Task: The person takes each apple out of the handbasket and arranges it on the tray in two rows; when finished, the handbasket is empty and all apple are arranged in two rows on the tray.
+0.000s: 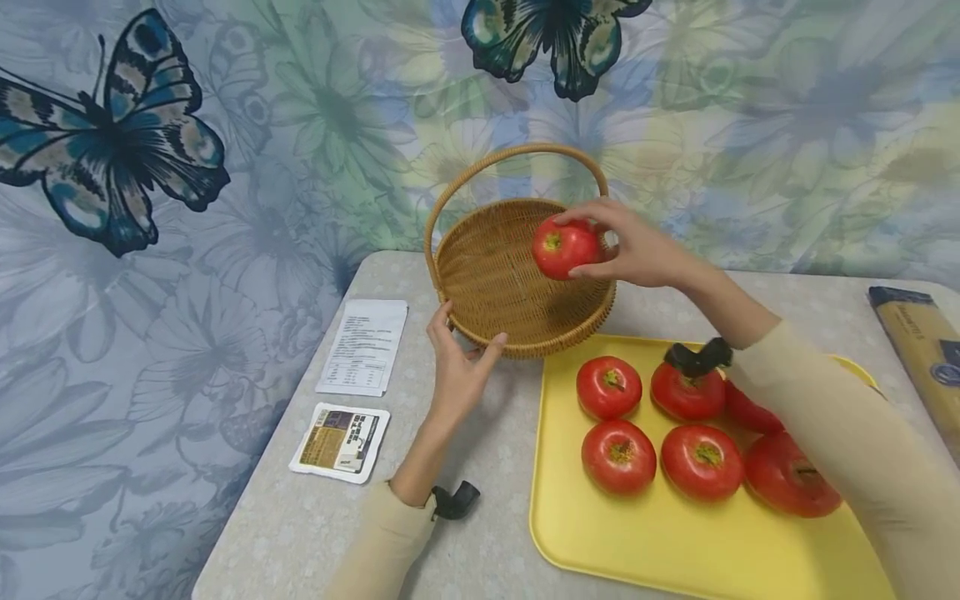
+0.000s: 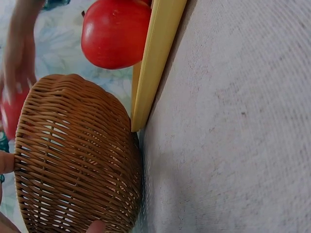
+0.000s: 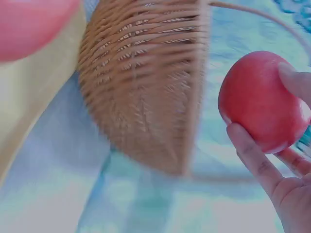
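A red apple (image 1: 566, 247) is gripped by my right hand (image 1: 637, 246) above the right side of a wicker basket (image 1: 517, 292). In the right wrist view, thumb and fingers wrap the apple (image 3: 262, 102) beside the basket's rim. The basket has a tall arched handle and nothing shows inside it. My left hand (image 1: 459, 371) holds the basket's near left rim. In the left wrist view one digit lies at the rim and another fingertip (image 2: 96, 226) against the woven side. Several apples (image 1: 618, 457) sit on a yellow tray (image 1: 600, 542), some partly covered by the right sleeve.
A white printed sheet (image 1: 363, 346) and a small white packet (image 1: 341, 442) with a printed label lie left of the basket. On the far right is a brown package (image 1: 922, 358). A floral curtain with butterflies (image 1: 555, 42) hangs behind the table.
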Action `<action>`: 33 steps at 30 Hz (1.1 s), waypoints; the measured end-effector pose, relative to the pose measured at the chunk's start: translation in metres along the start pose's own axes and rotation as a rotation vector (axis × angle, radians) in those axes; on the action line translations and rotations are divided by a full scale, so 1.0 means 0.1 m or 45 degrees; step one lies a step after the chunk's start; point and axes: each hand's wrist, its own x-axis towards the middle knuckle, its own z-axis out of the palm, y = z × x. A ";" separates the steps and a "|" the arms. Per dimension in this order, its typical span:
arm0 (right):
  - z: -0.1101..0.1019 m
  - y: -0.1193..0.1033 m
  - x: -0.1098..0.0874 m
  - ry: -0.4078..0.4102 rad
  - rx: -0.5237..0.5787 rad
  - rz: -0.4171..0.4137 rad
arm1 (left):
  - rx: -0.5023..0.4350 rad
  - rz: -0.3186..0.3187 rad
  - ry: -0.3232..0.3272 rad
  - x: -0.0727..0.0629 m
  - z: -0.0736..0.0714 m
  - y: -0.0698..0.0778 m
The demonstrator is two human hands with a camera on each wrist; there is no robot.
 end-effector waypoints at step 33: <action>0.32 0.51 -3.93 0.584 -0.218 0.978 | 0.027 -0.061 -0.031 0.02 -0.18 0.09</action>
